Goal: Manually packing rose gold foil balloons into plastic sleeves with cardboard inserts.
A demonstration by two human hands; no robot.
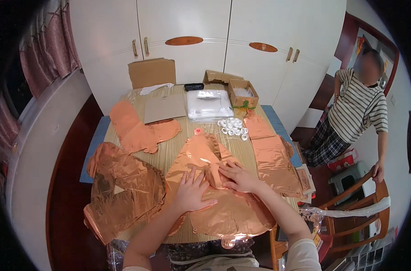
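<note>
Flat on the table in front of me lies a rose-gold foil balloon (232,214), uninflated and partly folded over itself. My left hand (193,192) rests palm down on its left part, fingers spread. Against the folded upper layer, my right hand (240,177) presses with its fingers stretched out. To the left is a crinkled pile of foil balloons (126,192). Another flat foil balloon (132,128) lies at the far left, and a long stack of foil balloons (275,158) runs down the right side. The exact balloon shapes are hard to make out.
Behind the balloons stand several small white ribbon rolls (232,125), a stack of clear plastic bags (209,107), a cardboard box (243,95) and a cardboard sheet (165,108). At the right, another person (356,108) stands with a hand on a wooden chair (380,192).
</note>
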